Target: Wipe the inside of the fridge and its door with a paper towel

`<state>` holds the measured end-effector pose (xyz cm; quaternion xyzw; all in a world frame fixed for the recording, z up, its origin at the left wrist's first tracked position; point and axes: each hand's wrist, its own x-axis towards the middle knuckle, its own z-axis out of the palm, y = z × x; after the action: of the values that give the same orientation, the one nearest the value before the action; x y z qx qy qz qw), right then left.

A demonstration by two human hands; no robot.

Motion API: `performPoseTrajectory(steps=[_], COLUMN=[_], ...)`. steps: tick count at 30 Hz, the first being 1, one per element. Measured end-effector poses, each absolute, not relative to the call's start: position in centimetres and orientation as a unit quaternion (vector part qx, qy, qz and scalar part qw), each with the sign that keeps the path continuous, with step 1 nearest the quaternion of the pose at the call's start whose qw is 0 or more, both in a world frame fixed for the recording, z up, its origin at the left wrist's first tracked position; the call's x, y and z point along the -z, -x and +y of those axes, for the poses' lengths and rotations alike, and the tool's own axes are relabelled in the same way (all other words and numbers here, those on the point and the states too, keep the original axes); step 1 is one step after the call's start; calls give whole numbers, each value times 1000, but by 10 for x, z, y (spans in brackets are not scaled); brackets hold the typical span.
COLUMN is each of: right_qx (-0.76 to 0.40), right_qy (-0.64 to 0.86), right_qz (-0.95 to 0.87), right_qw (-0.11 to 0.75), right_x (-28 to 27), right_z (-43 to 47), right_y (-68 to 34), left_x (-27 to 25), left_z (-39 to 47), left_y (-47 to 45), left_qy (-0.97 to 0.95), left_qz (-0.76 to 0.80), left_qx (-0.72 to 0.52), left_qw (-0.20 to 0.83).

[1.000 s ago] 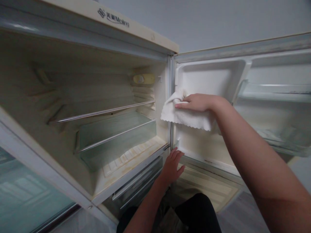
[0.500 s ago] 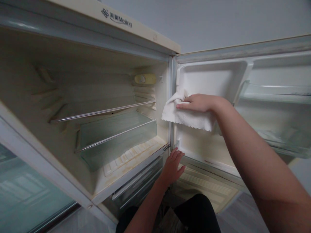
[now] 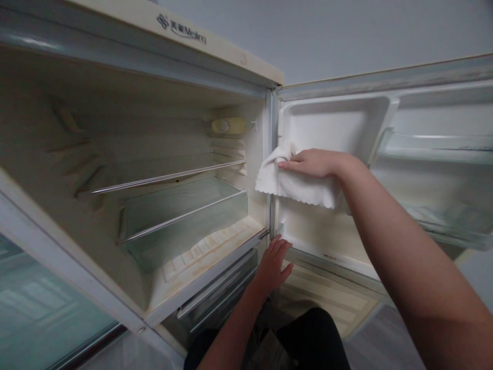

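A white cloth [image 3: 308,191] with a scalloped edge lies under my right hand [image 3: 318,162], which grips it against the inner side of the open fridge door [image 3: 335,121]. Part of the cloth bunches up by my fingers, and its left corner hangs over the hinge-side edge of the door. Lower down, my left hand [image 3: 273,264] has its fingers apart and holds nothing. Its fingertips rest near the lower hinge corner, between the door and the fridge body [image 3: 208,295]. Whether they touch the door, I cannot tell.
Inside the fridge are a glass shelf [image 3: 165,181], a clear drawer [image 3: 188,221] and a yellow thermostat housing [image 3: 228,125]. The stepped floor [image 3: 211,246] has brownish stains. Clear door racks [image 3: 435,149] stick out at right. Below, a second door [image 3: 327,290] stands open beside my knees.
The view has shifted very slightly. Both hands and the cloth stay in nearly the same place, my right hand still holding the cloth.
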<state>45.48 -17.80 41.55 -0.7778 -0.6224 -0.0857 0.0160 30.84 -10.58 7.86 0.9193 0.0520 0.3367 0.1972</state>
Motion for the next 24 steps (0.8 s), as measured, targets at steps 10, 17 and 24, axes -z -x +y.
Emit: performPoseTrajectory(steps=[10,17,24], right_qx=[126,83,54], right_qy=[784,759,786], right_qz=[-607,-645,-616], right_qw=[36,28,-3], right_x=[-415,-415,-416], right_z=[-179,-183,-215], right_y=[-453,-460,-479], left_x=[-76,-74,-73], left_z=[-105,-105,-104], left_y=[-309,-309,-310], left_qy=[-922,-922,-923], left_qz=[54,61,66], left_qx=[-335,-334,-336], left_qw=[189,184,177])
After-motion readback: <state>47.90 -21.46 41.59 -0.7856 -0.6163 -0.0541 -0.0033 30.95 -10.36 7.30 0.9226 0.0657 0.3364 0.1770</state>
